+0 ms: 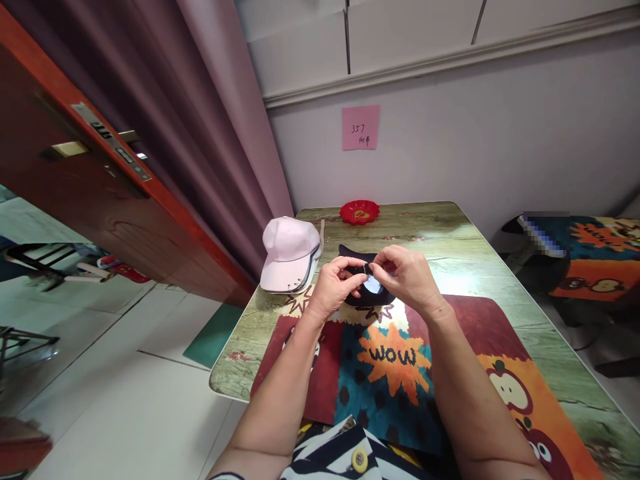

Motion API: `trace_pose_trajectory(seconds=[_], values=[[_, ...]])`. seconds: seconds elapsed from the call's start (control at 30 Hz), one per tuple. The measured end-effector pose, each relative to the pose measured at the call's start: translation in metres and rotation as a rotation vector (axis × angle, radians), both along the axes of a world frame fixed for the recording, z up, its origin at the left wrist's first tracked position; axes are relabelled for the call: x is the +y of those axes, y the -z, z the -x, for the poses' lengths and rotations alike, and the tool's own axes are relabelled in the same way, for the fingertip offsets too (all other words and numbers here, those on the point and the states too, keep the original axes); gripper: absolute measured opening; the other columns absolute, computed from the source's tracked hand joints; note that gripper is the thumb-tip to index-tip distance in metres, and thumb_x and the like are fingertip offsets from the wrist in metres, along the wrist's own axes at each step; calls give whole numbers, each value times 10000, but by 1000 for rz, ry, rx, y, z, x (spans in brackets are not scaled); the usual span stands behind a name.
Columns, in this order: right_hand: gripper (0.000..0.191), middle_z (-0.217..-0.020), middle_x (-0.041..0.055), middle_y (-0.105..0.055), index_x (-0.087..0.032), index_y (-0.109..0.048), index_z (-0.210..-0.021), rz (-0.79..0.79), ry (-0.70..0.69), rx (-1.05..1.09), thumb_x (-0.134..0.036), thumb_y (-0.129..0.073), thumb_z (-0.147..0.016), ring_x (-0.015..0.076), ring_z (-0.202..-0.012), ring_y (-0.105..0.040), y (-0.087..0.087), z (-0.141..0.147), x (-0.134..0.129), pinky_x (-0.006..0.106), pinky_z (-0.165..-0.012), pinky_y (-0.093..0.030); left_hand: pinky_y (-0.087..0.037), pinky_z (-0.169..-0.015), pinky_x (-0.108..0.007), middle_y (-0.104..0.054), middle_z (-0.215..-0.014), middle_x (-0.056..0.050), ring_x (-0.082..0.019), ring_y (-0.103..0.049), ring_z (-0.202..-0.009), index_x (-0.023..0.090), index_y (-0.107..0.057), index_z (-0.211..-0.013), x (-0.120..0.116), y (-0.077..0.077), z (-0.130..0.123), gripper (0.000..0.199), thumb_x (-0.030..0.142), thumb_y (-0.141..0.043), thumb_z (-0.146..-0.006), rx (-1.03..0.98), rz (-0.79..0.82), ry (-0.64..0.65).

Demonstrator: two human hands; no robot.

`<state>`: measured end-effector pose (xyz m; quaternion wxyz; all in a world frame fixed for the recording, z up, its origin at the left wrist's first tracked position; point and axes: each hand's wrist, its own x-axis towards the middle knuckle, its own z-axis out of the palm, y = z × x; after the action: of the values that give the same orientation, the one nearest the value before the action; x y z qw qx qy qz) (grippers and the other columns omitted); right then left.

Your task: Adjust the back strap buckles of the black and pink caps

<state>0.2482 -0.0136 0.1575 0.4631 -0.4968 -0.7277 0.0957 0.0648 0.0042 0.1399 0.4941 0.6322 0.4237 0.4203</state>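
Observation:
Between my two hands is a black cap, its curved brim toward the wall and a pale patch showing inside its opening. My left hand pinches the cap's narrow back strap from the left, thumb and fingers together. From the right, my right hand grips the same strap, fingertips close to the left ones. A small shiny piece, perhaps a buckle, shows between the fingertips. Part of the cap is hidden behind my fingers. To the left, a light pink cap rests on top of other caps.
A colourful mat covers the near side of the wood-patterned table. A red scalloped dish sits by the far edge. A pink note is on the wall. An open door and purple curtain stand left.

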Motion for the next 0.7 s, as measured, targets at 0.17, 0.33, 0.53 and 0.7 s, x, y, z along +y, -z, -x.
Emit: trace_pose_trajectory(seconds=[0.17,0.33,0.53,0.7], values=[[133,-716,2,-637,-221,-606,-696,16,-19,-33,-206,-625,-827,143,-624,-576,-2,-2,-2,267,-604,-407,-510,-451,-196,-648,-729,5,-91,-607,-505,148,-729,-1004,-3,-3,-2,318,329,-793,-751,8,-43,-38],[135,-702,-5,-632,-219,-610,-690,44,-27,-72,-215,-627,-824,145,-627,-568,-2,-6,-2,272,-609,-389,-514,-454,-186,-651,-868,-21,-77,-604,-551,144,-733,-961,-6,-7,-4,280,311,-791,-745,21,-85,-36],[120,-728,4,-660,-215,-640,-710,120,-60,-102,-236,-613,-825,157,-669,-592,-3,-11,-2,279,-644,-397,-509,-484,-195,-627,-942,-23,-72,-601,-560,163,-722,-986,-3,-1,-1,274,315,-777,-765,89,-163,9],[90,-759,7,-683,-211,-667,-735,180,-88,-95,-216,-605,-799,162,-711,-608,-5,-13,-3,278,-669,-406,-476,-559,-189,-610,-894,-7,-77,-578,-625,188,-732,-987,-3,-5,0,196,231,-732,-796,209,-315,43]])
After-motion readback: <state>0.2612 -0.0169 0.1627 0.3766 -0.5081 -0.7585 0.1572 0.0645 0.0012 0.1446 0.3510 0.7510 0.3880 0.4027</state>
